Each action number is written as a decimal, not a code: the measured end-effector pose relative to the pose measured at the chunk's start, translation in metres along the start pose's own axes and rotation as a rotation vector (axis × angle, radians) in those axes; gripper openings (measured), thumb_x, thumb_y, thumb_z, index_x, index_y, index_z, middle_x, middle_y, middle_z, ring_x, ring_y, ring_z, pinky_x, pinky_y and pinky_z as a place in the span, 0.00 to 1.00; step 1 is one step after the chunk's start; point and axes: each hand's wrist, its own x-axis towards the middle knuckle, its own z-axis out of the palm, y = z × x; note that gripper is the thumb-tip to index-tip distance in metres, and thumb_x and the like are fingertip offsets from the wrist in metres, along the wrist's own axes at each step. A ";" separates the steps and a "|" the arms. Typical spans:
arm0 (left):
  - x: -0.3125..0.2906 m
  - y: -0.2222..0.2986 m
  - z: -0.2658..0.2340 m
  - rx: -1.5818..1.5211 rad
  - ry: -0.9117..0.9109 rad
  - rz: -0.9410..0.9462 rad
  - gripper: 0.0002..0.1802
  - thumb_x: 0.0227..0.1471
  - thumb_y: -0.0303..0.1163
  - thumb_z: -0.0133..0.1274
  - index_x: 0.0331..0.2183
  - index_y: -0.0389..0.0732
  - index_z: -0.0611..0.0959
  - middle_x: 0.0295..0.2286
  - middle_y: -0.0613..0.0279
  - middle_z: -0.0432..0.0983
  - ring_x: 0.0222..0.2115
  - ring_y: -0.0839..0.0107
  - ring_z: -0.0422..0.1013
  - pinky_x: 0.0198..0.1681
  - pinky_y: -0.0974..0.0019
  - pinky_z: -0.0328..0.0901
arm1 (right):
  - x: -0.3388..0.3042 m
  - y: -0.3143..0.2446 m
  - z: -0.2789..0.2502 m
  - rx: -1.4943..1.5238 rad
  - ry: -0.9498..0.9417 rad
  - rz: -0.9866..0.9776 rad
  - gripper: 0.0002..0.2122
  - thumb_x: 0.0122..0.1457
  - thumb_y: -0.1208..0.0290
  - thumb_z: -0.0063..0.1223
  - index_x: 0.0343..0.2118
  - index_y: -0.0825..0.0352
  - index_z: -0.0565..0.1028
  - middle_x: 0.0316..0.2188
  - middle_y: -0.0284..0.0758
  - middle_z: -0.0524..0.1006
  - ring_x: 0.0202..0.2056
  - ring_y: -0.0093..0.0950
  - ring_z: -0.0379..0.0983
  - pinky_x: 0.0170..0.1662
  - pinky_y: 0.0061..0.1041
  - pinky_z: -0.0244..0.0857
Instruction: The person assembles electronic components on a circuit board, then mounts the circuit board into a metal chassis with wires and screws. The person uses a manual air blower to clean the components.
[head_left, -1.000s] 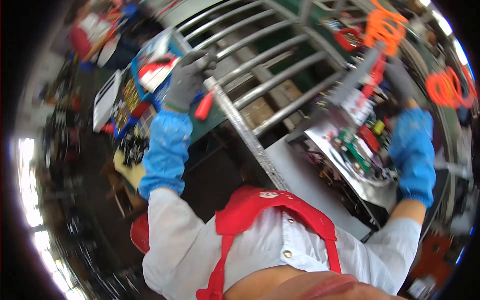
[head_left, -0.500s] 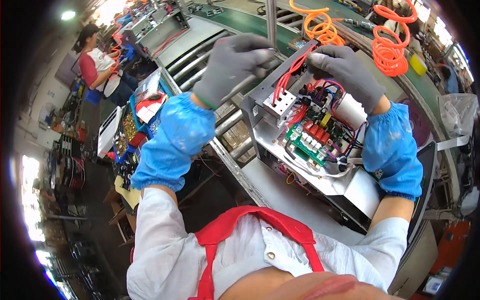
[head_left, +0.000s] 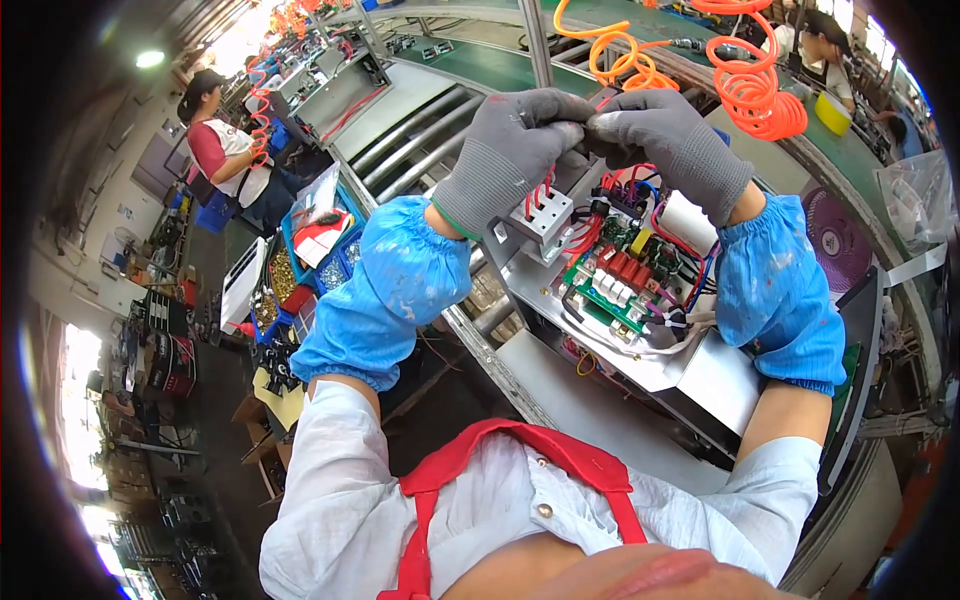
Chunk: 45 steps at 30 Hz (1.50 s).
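Above the far edge of an open metal chassis (head_left: 640,365), my two grey-gloved hands meet fingertip to fingertip. My left hand (head_left: 520,150) has its fingers closed in a pinch, and my right hand (head_left: 670,140) pinches against it. Whatever lies between the fingertips is hidden by the gloves. Red wires (head_left: 546,184) rise from a white terminal block (head_left: 543,217) and pass behind my left hand. Below my right hand are a green circuit board (head_left: 612,290) with red and white components, a white cylinder (head_left: 688,222) and bundled coloured wires.
Metal rollers (head_left: 420,140) run beyond the chassis on the left. Blue bins (head_left: 330,262) of small fasteners stand farther left. Coiled orange air hoses (head_left: 755,85) hang at the far right. A co-worker (head_left: 230,150) is at the far left, another person (head_left: 815,55) at the far right.
My left hand has moved right and slightly down to meet my right hand's fingertips. My right hand has shifted slightly left. The whole view has turned a little.
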 end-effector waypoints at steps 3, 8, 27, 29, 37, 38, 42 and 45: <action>-0.006 -0.001 -0.002 -0.077 0.002 -0.005 0.14 0.51 0.20 0.50 0.42 0.29 0.78 0.35 0.52 0.78 0.32 0.73 0.75 0.36 0.73 0.74 | 0.001 0.002 0.003 -0.007 -0.036 -0.011 0.12 0.56 0.67 0.55 0.32 0.74 0.77 0.24 0.32 0.75 0.24 0.18 0.70 0.29 0.18 0.67; -0.007 -0.007 -0.018 -0.321 -0.007 -0.095 0.22 0.52 0.21 0.50 0.49 0.26 0.70 0.43 0.47 0.73 0.36 0.67 0.75 0.38 0.71 0.74 | 0.004 0.003 0.008 0.041 -0.031 -0.060 0.11 0.55 0.68 0.55 0.32 0.72 0.77 0.23 0.31 0.75 0.25 0.18 0.71 0.31 0.17 0.67; -0.013 -0.013 -0.021 -0.304 0.094 -0.106 0.18 0.52 0.25 0.54 0.45 0.29 0.73 0.34 0.53 0.77 0.32 0.69 0.76 0.33 0.72 0.74 | 0.002 0.001 0.017 -0.101 0.015 -0.177 0.11 0.55 0.67 0.54 0.33 0.72 0.77 0.23 0.29 0.75 0.27 0.17 0.70 0.32 0.19 0.66; -0.015 -0.012 -0.020 -0.302 0.093 -0.091 0.19 0.51 0.25 0.55 0.45 0.29 0.73 0.34 0.53 0.77 0.32 0.68 0.76 0.33 0.72 0.74 | 0.004 0.002 0.016 -0.290 0.004 -0.253 0.12 0.55 0.67 0.54 0.34 0.73 0.77 0.24 0.30 0.76 0.27 0.17 0.70 0.32 0.20 0.66; -0.019 -0.013 -0.009 -0.241 0.132 0.053 0.15 0.50 0.21 0.53 0.42 0.30 0.76 0.33 0.56 0.77 0.31 0.75 0.75 0.32 0.74 0.73 | 0.005 0.009 0.019 -0.316 0.037 -0.260 0.13 0.56 0.66 0.53 0.34 0.73 0.77 0.23 0.32 0.76 0.26 0.18 0.70 0.31 0.21 0.66; -0.020 -0.015 -0.007 -0.144 0.164 0.121 0.14 0.50 0.21 0.53 0.42 0.31 0.77 0.33 0.56 0.78 0.31 0.76 0.74 0.33 0.75 0.73 | 0.005 0.010 0.020 -0.328 0.049 -0.248 0.13 0.56 0.66 0.53 0.34 0.73 0.77 0.23 0.33 0.76 0.26 0.18 0.70 0.31 0.21 0.66; -0.019 -0.028 -0.002 0.266 0.266 0.433 0.14 0.47 0.22 0.54 0.40 0.35 0.79 0.29 0.58 0.78 0.29 0.74 0.75 0.31 0.71 0.71 | 0.003 0.006 0.024 -0.299 0.038 -0.179 0.13 0.56 0.66 0.53 0.34 0.74 0.77 0.23 0.33 0.76 0.27 0.18 0.72 0.31 0.20 0.68; -0.014 -0.024 -0.007 0.766 0.304 0.832 0.17 0.42 0.23 0.55 0.39 0.40 0.80 0.27 0.57 0.77 0.27 0.66 0.75 0.30 0.66 0.70 | -0.004 -0.002 0.026 -0.116 0.024 -0.070 0.13 0.57 0.67 0.52 0.33 0.76 0.76 0.24 0.34 0.76 0.28 0.19 0.74 0.34 0.20 0.70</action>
